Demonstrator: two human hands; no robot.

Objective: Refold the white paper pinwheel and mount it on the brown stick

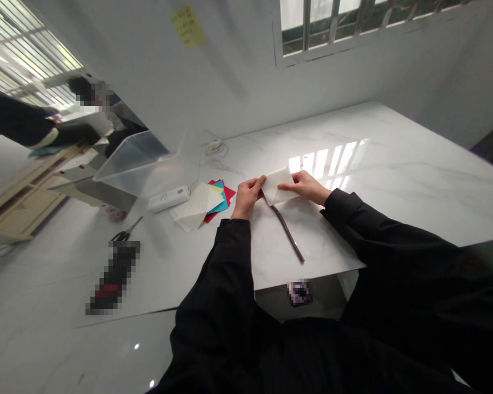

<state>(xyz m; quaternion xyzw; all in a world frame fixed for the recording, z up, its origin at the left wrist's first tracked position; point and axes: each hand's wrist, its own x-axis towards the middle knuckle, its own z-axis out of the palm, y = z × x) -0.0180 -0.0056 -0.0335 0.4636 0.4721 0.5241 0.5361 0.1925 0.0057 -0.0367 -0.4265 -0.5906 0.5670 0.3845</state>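
Observation:
Between my two hands is a sheet of off-white paper (277, 184), folded over and lifted just above the table. My left hand (247, 196) pinches its left edge between thumb and fingers. My right hand (306, 187) grips the right side, with the thumb lying across the front face. A thin brown stick (288, 232) lies on the marble-patterned table below, its upper end partly hidden by the paper. Left of my left hand, a fanned pile of coloured paper (218, 203) shows red, blue and yellow under a creased off-white sheet (197, 205).
A long white device (168, 199) lies beside the papers, in front of a clear plastic bin (137, 164). Dark-handled scissors (123, 235) and a blurred-out dark item (114, 278) are on the left. A small white cabled object (215, 144) sits by the wall. Two people work at far left.

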